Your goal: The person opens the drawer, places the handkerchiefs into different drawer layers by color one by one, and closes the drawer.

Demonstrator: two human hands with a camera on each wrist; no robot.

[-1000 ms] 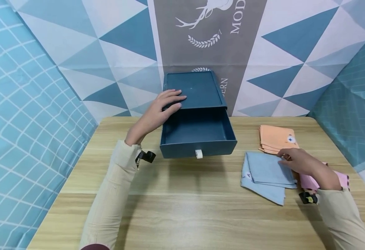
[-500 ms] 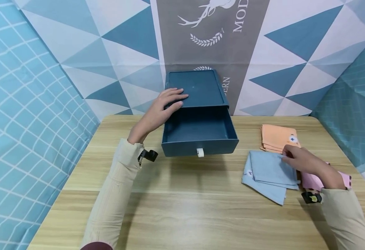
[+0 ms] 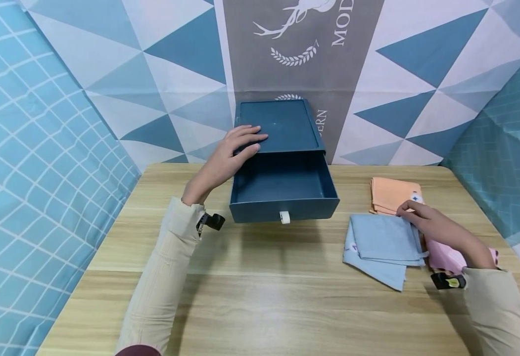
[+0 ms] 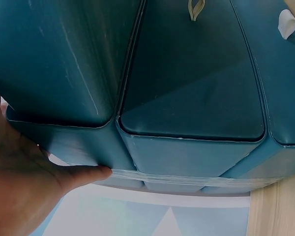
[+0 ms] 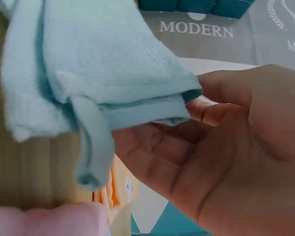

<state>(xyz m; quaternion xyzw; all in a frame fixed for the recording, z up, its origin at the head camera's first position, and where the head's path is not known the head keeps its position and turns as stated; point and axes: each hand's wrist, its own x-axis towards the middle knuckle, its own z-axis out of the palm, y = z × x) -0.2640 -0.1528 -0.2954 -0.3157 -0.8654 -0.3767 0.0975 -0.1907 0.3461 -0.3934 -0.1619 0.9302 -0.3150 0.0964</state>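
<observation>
A person in cream sleeves sits at a light wooden table [image 3: 260, 296], seen from above. On the left, the left hand [image 3: 224, 160] rests on the near left corner of a dark teal drawer box [image 3: 279, 126] at the back of the table; its fingers lie fairly straight across the top while the thumb presses against the left side, so it braces the box without closing round anything. Under that top the drawer [image 3: 282, 190] stands pulled out toward the person, its inside showing only bare teal floor, with a small white pull tab [image 3: 284, 217] hanging at the middle of its front. To the right of the drawer and well apart from it, a folded light blue cloth [image 3: 382, 247] lies flat on the table. The right hand [image 3: 433, 227] has hold of this cloth at its far right corner: in the right wrist view the thumb sits on top and the fingers [image 5: 157, 147] curl beneath the lifted edge, pinching it. Just behind that hand lies a folded orange cloth [image 3: 391, 194], and just to its right, partly hidden under the wrist, a pink cloth [image 3: 444, 257].
</observation>
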